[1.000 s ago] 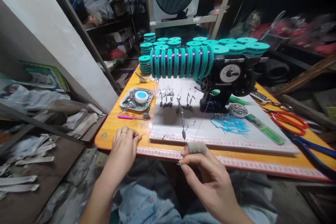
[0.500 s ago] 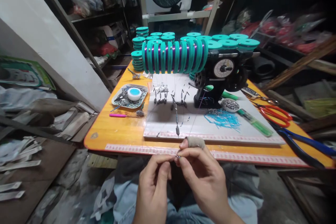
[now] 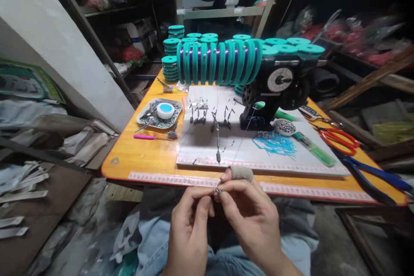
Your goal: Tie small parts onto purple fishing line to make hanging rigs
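Observation:
My left hand [image 3: 190,224] and my right hand [image 3: 249,215] meet in front of the orange table's [image 3: 145,159] near edge, above my lap. Both pinch a tiny metal piece [image 3: 216,191] between their fingertips; it is too small to name. A beige wrap covers a finger of the right hand [image 3: 241,173]. Just beyond, a thin line with a small spring-like weight [image 3: 218,144] lies on the white board [image 3: 258,159]. Small dark metal fittings [image 3: 210,116] lie at the board's far end.
A row of teal spools [image 3: 216,62] sits on a black winding machine with a dial [image 3: 278,79]. A metal tray with a blue-topped tub [image 3: 160,114], a pink tool [image 3: 145,137], blue tubing bits [image 3: 274,144], red scissors [image 3: 339,140] and blue-handled pliers [image 3: 371,174] lie around.
My left hand left the table's left edge and came across to meet the right hand; both now pinch the small piece. The view shifted slightly downward and leftward.

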A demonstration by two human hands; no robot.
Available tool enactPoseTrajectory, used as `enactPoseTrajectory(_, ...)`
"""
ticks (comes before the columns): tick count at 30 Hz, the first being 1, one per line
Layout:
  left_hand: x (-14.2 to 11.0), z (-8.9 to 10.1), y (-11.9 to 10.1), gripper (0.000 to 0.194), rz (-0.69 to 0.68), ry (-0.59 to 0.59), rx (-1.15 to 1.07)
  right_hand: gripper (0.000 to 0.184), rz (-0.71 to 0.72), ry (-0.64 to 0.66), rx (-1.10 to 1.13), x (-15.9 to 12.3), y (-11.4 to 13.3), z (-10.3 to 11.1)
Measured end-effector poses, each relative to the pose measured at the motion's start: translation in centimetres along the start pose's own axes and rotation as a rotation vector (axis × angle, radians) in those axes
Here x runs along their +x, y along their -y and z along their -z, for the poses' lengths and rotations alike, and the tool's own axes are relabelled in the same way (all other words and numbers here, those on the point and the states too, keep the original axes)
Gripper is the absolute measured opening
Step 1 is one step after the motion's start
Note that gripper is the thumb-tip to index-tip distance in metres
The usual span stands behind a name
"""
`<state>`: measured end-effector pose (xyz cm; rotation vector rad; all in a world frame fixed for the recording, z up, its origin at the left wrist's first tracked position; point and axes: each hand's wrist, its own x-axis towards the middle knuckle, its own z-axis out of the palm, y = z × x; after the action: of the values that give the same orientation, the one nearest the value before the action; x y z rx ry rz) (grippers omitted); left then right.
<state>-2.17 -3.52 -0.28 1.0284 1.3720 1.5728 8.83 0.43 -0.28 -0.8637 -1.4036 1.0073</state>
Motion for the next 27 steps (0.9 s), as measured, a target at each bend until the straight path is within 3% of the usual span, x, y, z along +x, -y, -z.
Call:
enactPoseTrajectory(12, -0.1, 0.1, 0.1, 0.020, -0.013, -0.019, 0.005, 0.014, 0.022, 0.037, -0.061, -0.2, 0.2, 0.1)
enactPoseTrajectory(16, -0.2, -0.1, 0.4, 0.016, -0.078, -0.099, -0.042, 0.013, 0.106, 0.202, -0.256, 0.7, 0.8, 0.7)
enactPoseTrajectory(19, 0.4, 0.4, 0.4, 0.016, -0.209, 0.051, -0.012, 0.018, 0.237, 0.393, -0.365, 1.8, 1.8, 1.6)
enactPoseTrajectory(21, 0.9, 0.9, 0.3, 0.029, -0.323, 0.175, 0.042, 0.022, 0.376, 0.457, -0.441, 2.6, 2.3, 2.3)
enactPoseTrajectory(25, 1.1, 2.0, 1.0, 0.059, -0.475, 0.266, 0.098, 0.031, 0.659, 0.305, -0.638, 4.9, 2.2, 3.5)
enactPoseTrajectory(27, 0.6, 2.2, 1.8, 0.062, -0.498, 0.327, 0.096, 0.025, 0.631, 0.340, -0.626, 6.4, 1.8, 3.6)
